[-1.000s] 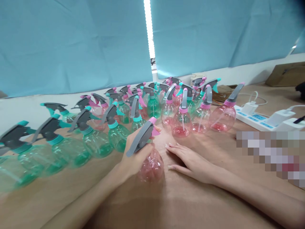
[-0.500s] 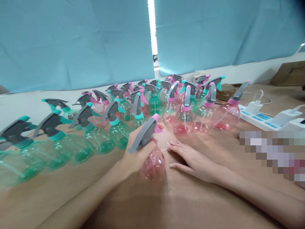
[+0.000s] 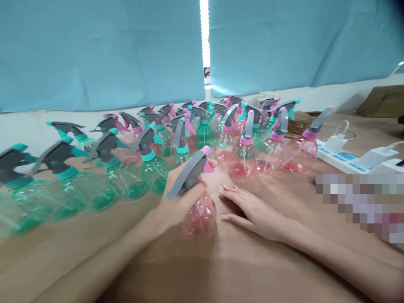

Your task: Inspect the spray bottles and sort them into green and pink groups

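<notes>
My left hand (image 3: 180,198) is wrapped around the neck of a pink spray bottle (image 3: 202,212) with a grey head and pink trigger. The bottle stands on the brown table (image 3: 195,269), its collar hidden by my fingers. My right hand (image 3: 252,208) rests flat on the table to the right of that bottle, fingers stretched out and holding nothing. Left of my left hand is a green spray bottle (image 3: 156,174) in a row of similar ones. Beyond my right hand stands a pink spray bottle (image 3: 241,162) with some red liquid at its bottom.
Several green and pink spray bottles crowd the back of the table, among them a pink one (image 3: 299,153) at the right. A white power strip (image 3: 342,156) with plugged-in chargers (image 3: 378,152) lies farther right. A cardboard box (image 3: 381,101) and blue curtains (image 3: 101,50) are behind.
The view has shifted slightly, so the bottles on the left appear a little farther left and higher. My left hand keeps its hold on the pink spray bottle; my right hand stays put.
</notes>
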A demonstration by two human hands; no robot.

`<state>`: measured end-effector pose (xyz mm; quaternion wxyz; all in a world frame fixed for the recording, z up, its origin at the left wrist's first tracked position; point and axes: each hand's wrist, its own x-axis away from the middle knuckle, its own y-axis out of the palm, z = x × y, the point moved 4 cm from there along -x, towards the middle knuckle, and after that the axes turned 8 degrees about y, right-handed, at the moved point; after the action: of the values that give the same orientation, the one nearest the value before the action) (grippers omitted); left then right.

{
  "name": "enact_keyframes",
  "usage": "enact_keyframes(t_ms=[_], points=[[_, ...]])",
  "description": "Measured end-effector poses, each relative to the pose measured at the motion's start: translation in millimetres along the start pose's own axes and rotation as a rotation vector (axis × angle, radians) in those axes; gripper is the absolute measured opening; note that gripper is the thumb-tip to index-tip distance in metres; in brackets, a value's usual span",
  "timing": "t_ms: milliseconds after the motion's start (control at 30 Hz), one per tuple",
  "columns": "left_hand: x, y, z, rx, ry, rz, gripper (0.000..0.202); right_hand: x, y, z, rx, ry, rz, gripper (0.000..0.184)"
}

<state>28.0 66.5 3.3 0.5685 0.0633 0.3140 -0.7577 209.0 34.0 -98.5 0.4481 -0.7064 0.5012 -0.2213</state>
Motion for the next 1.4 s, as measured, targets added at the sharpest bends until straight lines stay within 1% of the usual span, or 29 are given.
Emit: enact_keyframes(t_ms=[133, 300, 567, 833, 1000, 1233, 1400], points=[[-2.1, -0.3, -0.4, -0.005, 0.026, -0.02, 0.009, 0.2, 0.4, 0.8, -0.005, 0.003, 0.005, 0.059], [-2.0, 0.3, 2.2, -0.028, 0.024, -0.045, 0.018, 0.3, 0.4, 0.5, -0.006, -0.008, 0.02, 0.058], [-0.3, 1.0, 1.6, -0.046, 0.038, -0.05, 0.026, 0.0, 0.0, 0.3, 0.0, -0.01, 0.024, 0.057], [-1.7, 0.6, 2.6, -0.027, 0.041, -0.037, 0.024, 0.1, -0.6, -1.2, 0.021, -0.005, 0.002, 0.059], [-2.2, 1.0, 2.3, -0.022, 0.032, -0.055, 0.03, -0.1, -0.7, -1.0, 0.008, -0.002, 0.007, 0.058], [-1.8, 0.2, 2.7, -0.022, 0.02, -0.041, 0.026, -0.2, 0.1, -0.7, 0.017, -0.001, -0.003, 0.058], [-0.9, -0.5, 0.1, -0.009, -0.029, -0.023, 0.01, -0.4, -0.1, -0.9, 0.026, 0.002, -0.004, 0.058]])
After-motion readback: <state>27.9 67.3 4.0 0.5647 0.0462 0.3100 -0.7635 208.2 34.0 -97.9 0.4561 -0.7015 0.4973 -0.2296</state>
